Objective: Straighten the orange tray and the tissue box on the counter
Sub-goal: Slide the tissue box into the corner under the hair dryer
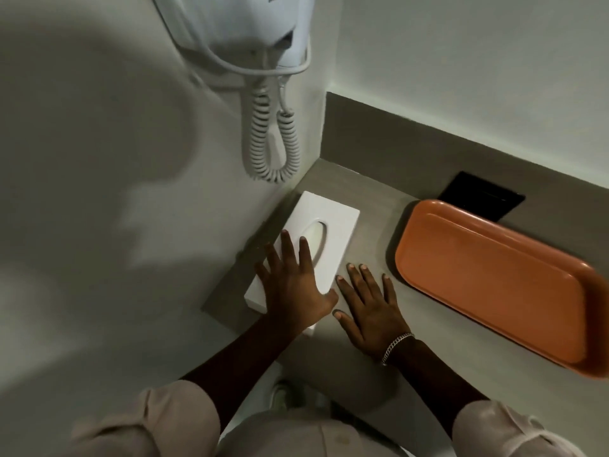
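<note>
A white tissue box [324,222] with an oval slot lies on the grey counter [369,245], tucked in the corner by the left wall. My left hand [293,285] rests flat on the box's near half, fingers spread. Flat on the counter beside the box's right edge lies my right hand [369,308], fingers apart, holding nothing; a chain bracelet sits at its wrist. The empty orange tray [494,278] lies to the right, set at an angle, apart from both hands.
A white wall-mounted hair dryer [257,24] with a coiled cord [270,140] hangs above the corner. A black rectangular plate [484,196] sits behind the tray against the backsplash. The counter's front edge runs just below my wrists.
</note>
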Demonstrator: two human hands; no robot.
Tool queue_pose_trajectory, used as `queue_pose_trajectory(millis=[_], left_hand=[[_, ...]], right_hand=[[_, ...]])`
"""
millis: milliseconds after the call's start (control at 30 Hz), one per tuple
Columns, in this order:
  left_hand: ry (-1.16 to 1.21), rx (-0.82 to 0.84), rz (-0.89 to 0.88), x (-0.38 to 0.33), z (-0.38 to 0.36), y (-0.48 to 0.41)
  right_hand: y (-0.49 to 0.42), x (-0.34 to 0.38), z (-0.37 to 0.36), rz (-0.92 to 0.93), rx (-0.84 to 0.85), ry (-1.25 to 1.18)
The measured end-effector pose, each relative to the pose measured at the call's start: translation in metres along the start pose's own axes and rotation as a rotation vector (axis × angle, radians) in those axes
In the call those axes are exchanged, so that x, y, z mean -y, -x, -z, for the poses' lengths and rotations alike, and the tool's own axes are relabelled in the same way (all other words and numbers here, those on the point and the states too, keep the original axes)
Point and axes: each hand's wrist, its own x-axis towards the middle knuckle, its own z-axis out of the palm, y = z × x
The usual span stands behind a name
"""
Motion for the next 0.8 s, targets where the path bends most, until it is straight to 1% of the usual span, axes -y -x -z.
queue_pose_trajectory(millis=[400,567,800], left_hand=[[-0.02,-0.057,-0.029,0.027,0.01,-0.046],[-0.049,-0.025,-0.068,0.03,0.014,-0.068],[-0.01,-0.031,-0.103,0.034,0.009,-0.067]], right_hand=[[-0.003,-0.003,-0.004,0.005,0.034,0.003],[-0.003,-0.002,0.001,0.01,0.052,0.011],[-0.004,-0.001,0.003,-0.001,0.093,0.039]])
